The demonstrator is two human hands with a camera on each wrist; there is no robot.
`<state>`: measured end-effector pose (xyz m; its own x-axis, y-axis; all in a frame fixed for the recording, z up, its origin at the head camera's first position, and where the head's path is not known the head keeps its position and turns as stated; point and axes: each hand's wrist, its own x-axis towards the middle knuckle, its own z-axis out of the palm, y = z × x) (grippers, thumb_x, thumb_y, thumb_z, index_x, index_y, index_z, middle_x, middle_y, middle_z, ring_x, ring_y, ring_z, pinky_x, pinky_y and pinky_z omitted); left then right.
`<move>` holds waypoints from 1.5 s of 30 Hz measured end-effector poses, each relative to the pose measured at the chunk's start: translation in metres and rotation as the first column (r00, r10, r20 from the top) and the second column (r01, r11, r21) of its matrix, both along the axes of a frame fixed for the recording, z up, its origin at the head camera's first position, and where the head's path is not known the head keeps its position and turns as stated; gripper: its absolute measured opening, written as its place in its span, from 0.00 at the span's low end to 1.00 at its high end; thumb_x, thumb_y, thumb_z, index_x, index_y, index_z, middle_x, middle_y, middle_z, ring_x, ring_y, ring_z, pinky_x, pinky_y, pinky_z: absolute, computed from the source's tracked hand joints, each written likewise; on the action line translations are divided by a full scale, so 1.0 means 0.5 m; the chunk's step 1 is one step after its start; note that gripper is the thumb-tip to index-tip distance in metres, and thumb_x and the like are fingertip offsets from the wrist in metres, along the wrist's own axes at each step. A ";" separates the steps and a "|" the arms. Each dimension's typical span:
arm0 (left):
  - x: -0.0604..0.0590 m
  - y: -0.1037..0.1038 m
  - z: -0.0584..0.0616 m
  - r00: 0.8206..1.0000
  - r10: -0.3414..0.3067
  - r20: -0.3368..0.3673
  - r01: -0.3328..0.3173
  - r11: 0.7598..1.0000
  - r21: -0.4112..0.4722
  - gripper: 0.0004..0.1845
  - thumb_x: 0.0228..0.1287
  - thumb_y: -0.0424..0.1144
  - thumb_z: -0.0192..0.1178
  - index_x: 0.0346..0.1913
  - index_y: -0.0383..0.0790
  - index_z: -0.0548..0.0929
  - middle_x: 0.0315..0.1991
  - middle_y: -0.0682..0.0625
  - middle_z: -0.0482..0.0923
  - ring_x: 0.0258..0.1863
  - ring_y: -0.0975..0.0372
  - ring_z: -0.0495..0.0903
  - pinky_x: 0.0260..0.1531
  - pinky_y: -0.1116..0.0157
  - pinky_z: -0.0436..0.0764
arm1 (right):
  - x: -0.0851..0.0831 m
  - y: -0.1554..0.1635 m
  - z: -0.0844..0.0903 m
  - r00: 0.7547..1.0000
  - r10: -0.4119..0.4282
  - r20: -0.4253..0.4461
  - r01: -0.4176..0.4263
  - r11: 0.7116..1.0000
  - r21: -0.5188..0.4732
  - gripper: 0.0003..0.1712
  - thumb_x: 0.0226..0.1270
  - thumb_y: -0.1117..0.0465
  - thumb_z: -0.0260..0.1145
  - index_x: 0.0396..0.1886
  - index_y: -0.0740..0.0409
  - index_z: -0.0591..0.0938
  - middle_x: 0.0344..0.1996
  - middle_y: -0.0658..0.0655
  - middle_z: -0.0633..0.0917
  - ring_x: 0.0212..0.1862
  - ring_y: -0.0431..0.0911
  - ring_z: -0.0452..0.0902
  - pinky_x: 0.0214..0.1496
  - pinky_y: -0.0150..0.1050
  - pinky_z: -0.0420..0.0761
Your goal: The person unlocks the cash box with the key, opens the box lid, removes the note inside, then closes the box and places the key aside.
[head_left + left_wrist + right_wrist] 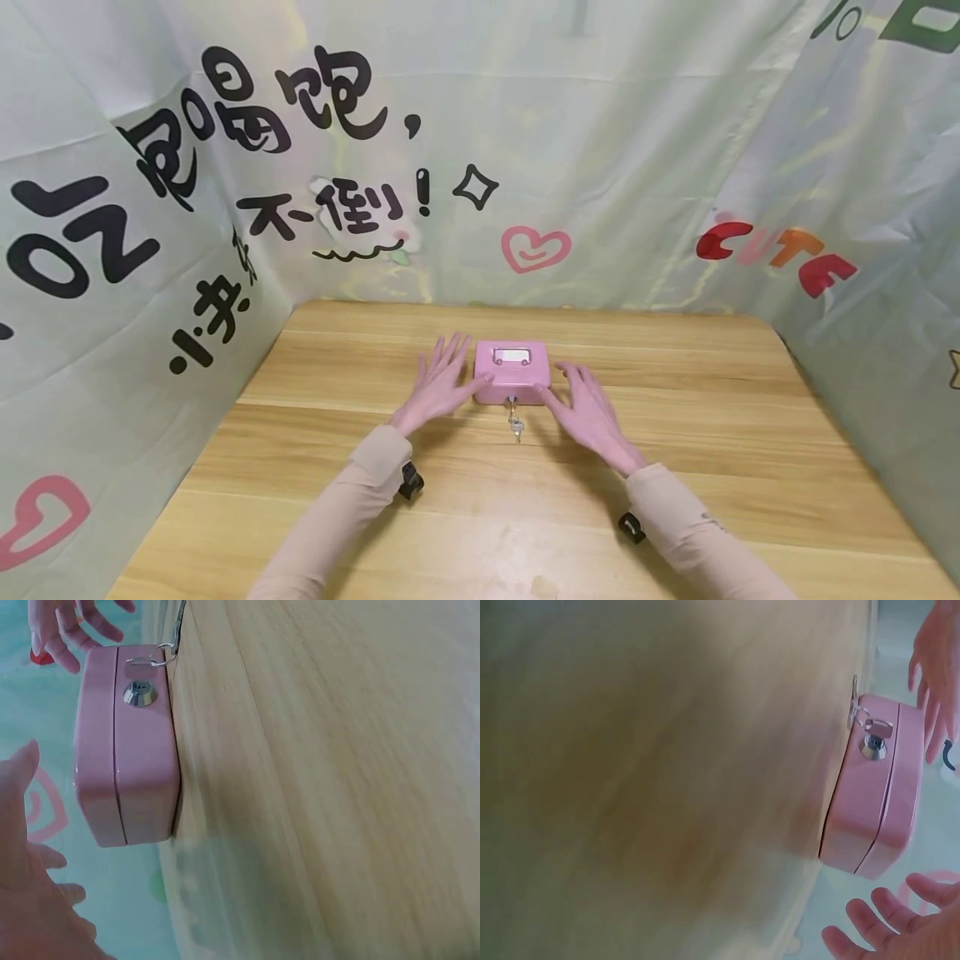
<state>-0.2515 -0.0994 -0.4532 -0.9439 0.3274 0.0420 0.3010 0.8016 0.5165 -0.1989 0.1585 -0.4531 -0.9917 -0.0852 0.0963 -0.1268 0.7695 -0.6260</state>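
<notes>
A pink cash box (512, 385) with its lid down stands on the wooden table, its metal handle (512, 357) lying flat on top. On its front is a round silver lock (139, 694), with keys (517, 427) on a small ring hanging beside it. My left hand (437, 385) is at the box's left side, fingers spread, the thumb over the front left corner of the lid in the head view. At the right side is my right hand (588, 410), fingers extended, its thumb tip close to the front right corner. Neither hand grips anything.
The wooden table (480, 517) reaches back to a pale printed cloth (630, 167) that hangs behind it and along both sides. A black wrist device (410, 482) shows below the left cuff, another (632, 527) below the right.
</notes>
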 end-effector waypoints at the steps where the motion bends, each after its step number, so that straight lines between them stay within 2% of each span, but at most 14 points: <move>1: -0.002 0.001 -0.002 1.000 -0.014 0.003 0.014 1.000 0.013 0.48 0.71 0.66 0.49 0.81 0.42 0.46 0.83 0.42 0.37 0.82 0.42 0.35 0.76 0.32 0.36 | 0.001 -0.002 -0.001 1.000 -0.007 0.004 0.007 1.000 -0.020 0.44 0.73 0.34 0.55 0.73 0.62 0.65 0.66 0.71 0.71 0.65 0.65 0.71 0.63 0.69 0.75; 5: -0.017 0.000 -0.012 0.997 -0.076 0.018 0.074 0.993 0.093 0.52 0.68 0.65 0.54 0.81 0.37 0.46 0.82 0.38 0.41 0.81 0.39 0.38 0.76 0.33 0.36 | 0.001 -0.009 -0.003 1.000 -0.016 0.004 0.016 0.996 -0.083 0.40 0.73 0.38 0.57 0.70 0.63 0.69 0.62 0.69 0.75 0.62 0.63 0.73 0.61 0.64 0.77; 11: -0.034 -0.006 -0.024 0.985 -0.153 0.076 0.131 0.963 0.235 0.56 0.64 0.61 0.62 0.80 0.33 0.44 0.82 0.35 0.41 0.82 0.40 0.39 0.78 0.35 0.37 | -0.002 -0.019 -0.004 1.000 -0.021 0.022 0.025 0.981 -0.191 0.33 0.71 0.43 0.62 0.64 0.62 0.74 0.55 0.65 0.78 0.55 0.56 0.76 0.57 0.51 0.79; 13: -0.036 -0.004 -0.023 0.979 -0.166 0.116 0.129 0.951 0.280 0.56 0.63 0.56 0.66 0.81 0.35 0.44 0.82 0.36 0.41 0.82 0.42 0.39 0.78 0.36 0.39 | -0.002 -0.020 -0.004 0.999 -0.024 0.037 0.032 0.973 -0.229 0.31 0.71 0.45 0.63 0.63 0.62 0.75 0.54 0.63 0.79 0.53 0.54 0.76 0.56 0.48 0.80; 20: -0.040 0.002 -0.022 0.951 -0.209 0.229 0.082 0.882 0.464 0.57 0.59 0.41 0.72 0.81 0.35 0.44 0.82 0.38 0.40 0.82 0.43 0.42 0.79 0.38 0.44 | 0.004 -0.022 -0.006 0.996 -0.036 0.083 0.062 0.941 -0.334 0.27 0.71 0.48 0.64 0.59 0.64 0.77 0.50 0.64 0.84 0.51 0.52 0.80 0.51 0.37 0.82; 23: -0.042 0.003 -0.025 0.950 -0.197 0.244 0.056 0.872 0.486 0.56 0.58 0.39 0.72 0.81 0.35 0.45 0.82 0.38 0.41 0.82 0.43 0.43 0.79 0.39 0.44 | 0.005 -0.023 -0.006 0.994 -0.035 0.101 0.070 0.925 -0.374 0.24 0.71 0.51 0.65 0.56 0.66 0.79 0.48 0.66 0.85 0.47 0.54 0.83 0.46 0.37 0.86; 27: -0.045 0.004 -0.031 0.951 -0.190 0.244 0.036 0.852 0.522 0.55 0.58 0.37 0.72 0.81 0.36 0.47 0.82 0.38 0.44 0.81 0.43 0.46 0.80 0.41 0.46 | 0.003 -0.027 -0.007 0.988 0.003 0.153 0.066 0.894 -0.443 0.20 0.71 0.57 0.65 0.52 0.70 0.82 0.42 0.69 0.87 0.37 0.54 0.86 0.37 0.41 0.89; 30: -0.047 0.005 -0.037 0.949 -0.200 0.244 0.032 0.831 0.556 0.54 0.58 0.35 0.72 0.80 0.34 0.48 0.82 0.37 0.47 0.81 0.44 0.47 0.80 0.43 0.48 | 0.002 -0.032 -0.008 0.978 0.044 0.206 0.068 0.858 -0.508 0.18 0.70 0.60 0.65 0.50 0.72 0.83 0.39 0.71 0.87 0.31 0.52 0.86 0.34 0.43 0.90; 34: -0.048 0.008 -0.043 0.949 -0.208 0.239 0.030 0.810 0.585 0.54 0.57 0.34 0.72 0.79 0.32 0.48 0.80 0.34 0.49 0.80 0.42 0.50 0.80 0.45 0.50 | 0.001 -0.036 -0.011 0.968 0.079 0.239 0.074 0.819 -0.570 0.17 0.68 0.64 0.66 0.49 0.75 0.82 0.39 0.73 0.87 0.29 0.48 0.85 0.34 0.43 0.90; 40: -0.048 0.011 -0.045 0.954 -0.193 0.230 0.017 0.799 0.602 0.54 0.55 0.32 0.73 0.79 0.31 0.50 0.80 0.35 0.51 0.80 0.44 0.51 0.81 0.48 0.50 | -0.005 -0.041 -0.021 0.963 0.091 0.253 0.077 0.808 -0.584 0.18 0.67 0.66 0.66 0.51 0.75 0.83 0.40 0.72 0.88 0.33 0.46 0.87 0.38 0.39 0.90; 45: -0.046 0.015 -0.045 0.955 -0.180 0.234 0.003 0.798 0.602 0.55 0.54 0.33 0.74 0.79 0.33 0.50 0.80 0.35 0.51 0.80 0.44 0.51 0.81 0.46 0.51 | -0.009 -0.049 -0.031 0.960 0.118 0.252 0.057 0.802 -0.595 0.17 0.68 0.68 0.66 0.50 0.78 0.82 0.37 0.74 0.88 0.32 0.48 0.87 0.37 0.41 0.90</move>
